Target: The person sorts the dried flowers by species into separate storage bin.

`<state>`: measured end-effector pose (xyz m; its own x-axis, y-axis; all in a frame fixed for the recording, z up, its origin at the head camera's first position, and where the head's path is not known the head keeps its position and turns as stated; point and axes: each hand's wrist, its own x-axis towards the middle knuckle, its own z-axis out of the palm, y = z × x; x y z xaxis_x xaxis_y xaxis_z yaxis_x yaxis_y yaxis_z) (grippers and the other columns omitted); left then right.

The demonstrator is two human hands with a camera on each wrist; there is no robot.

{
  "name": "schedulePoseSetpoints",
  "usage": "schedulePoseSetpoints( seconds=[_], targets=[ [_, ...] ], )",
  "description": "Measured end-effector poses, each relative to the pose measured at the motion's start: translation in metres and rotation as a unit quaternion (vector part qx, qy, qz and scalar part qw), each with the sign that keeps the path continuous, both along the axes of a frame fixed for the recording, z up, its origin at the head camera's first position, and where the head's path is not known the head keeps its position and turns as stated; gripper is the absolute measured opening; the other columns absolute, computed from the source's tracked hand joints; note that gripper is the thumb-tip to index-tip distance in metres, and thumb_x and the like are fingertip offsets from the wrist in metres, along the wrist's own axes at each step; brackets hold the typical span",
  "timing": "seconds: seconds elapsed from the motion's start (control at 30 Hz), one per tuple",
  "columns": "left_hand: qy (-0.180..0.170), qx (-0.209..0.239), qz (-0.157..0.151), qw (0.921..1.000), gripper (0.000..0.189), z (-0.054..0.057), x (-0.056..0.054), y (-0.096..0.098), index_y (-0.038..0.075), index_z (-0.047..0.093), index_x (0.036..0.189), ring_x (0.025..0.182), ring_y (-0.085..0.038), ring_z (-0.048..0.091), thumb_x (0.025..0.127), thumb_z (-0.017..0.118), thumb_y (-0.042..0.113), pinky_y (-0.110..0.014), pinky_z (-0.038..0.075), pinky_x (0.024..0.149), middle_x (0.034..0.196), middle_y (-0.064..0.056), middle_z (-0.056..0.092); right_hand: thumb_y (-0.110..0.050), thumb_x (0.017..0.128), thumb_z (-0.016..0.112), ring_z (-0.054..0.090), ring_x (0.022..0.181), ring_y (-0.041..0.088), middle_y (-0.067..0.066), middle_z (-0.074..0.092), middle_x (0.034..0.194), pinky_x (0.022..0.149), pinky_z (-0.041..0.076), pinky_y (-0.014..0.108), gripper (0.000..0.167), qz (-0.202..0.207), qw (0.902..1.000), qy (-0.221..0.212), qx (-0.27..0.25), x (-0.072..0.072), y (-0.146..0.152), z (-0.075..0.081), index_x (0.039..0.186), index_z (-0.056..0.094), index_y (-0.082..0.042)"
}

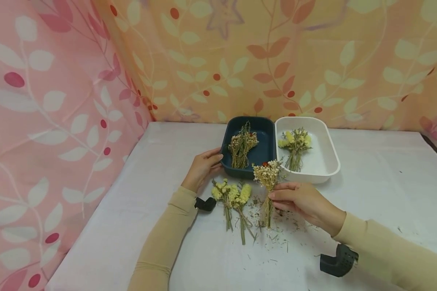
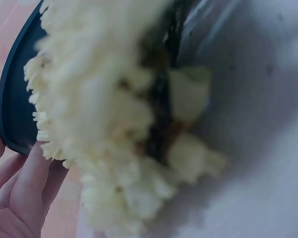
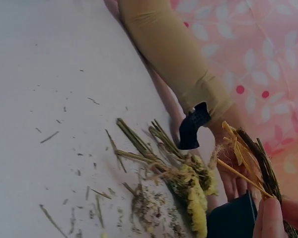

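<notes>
My right hand pinches the tied stems of a small dried-flower bunch, cream blossoms with a red bloom. It is upright, just in front of the trays. Its stems show in the right wrist view. My left hand holds the left side of a dark blue tray; its fingers are at the rim. A similar cream bunch lies in that tray. Two yellow-flowered bunches lie on the table between my hands. Yellow blossoms, blurred, fill much of the left wrist view.
A white tray stands against the blue one's right side, with a yellow-flowered bunch inside. Stem scraps litter the white table. Patterned cloth hangs behind and at the left.
</notes>
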<state>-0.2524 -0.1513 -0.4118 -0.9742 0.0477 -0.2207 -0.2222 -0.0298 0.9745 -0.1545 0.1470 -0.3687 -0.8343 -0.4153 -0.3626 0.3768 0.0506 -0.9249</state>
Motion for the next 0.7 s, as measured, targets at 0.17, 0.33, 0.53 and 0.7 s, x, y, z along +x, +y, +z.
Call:
schedulePoseSetpoints(
  seconds=[0.17, 0.33, 0.53, 0.7],
  targets=[
    [-0.001, 0.001, 0.001, 1.0, 0.044, -0.001, 0.0, 0.0, 0.018, 0.058, 0.141, 0.123, -0.026, 0.063, 0.098, 0.066, 0.021, -0.033, 0.057, 0.098, 0.143, -0.011, 0.058, -0.008, 0.097, 0.064, 0.072, 0.09, 0.004, -0.004, 0.072, 0.098, 0.088, 0.059, 0.022, 0.059, -0.005, 0.9998, 0.018, -0.003, -0.017, -0.004, 0.016, 0.143, 0.037, 0.017],
    [-0.005, 0.005, 0.003, 1.0, 0.045, -0.002, 0.0, 0.0, 0.017, 0.057, 0.142, 0.123, -0.027, 0.063, 0.098, 0.066, 0.021, -0.032, 0.057, 0.097, 0.142, -0.012, 0.059, -0.003, 0.096, 0.063, 0.073, 0.086, 0.005, -0.005, 0.073, 0.093, 0.085, 0.06, 0.021, 0.062, -0.026, 0.9995, 0.013, -0.01, -0.039, -0.011, 0.031, 0.147, 0.033, 0.015],
    [0.004, 0.011, -0.005, 0.9999, 0.046, -0.002, 0.001, 0.0, 0.015, 0.056, 0.143, 0.124, -0.029, 0.062, 0.099, 0.065, 0.02, -0.031, 0.058, 0.096, 0.142, -0.015, 0.058, -0.001, 0.097, 0.061, 0.074, 0.086, 0.005, -0.005, 0.073, 0.09, 0.088, 0.059, 0.021, 0.058, -0.058, 0.9981, 0.019, -0.009, -0.065, -0.023, 0.044, 0.148, 0.036, 0.011],
    [0.007, 0.017, -0.006, 0.9998, 0.046, 0.0, 0.002, -0.001, 0.014, 0.055, 0.144, 0.125, -0.029, 0.062, 0.099, 0.065, 0.019, -0.028, 0.058, 0.094, 0.142, -0.016, 0.058, -0.003, 0.097, 0.062, 0.073, 0.087, 0.003, 0.014, 0.067, 0.119, 0.091, 0.057, 0.022, 0.055, -0.075, 0.996, 0.044, 0.016, -0.087, -0.033, 0.044, 0.147, 0.041, 0.008]
  ],
)
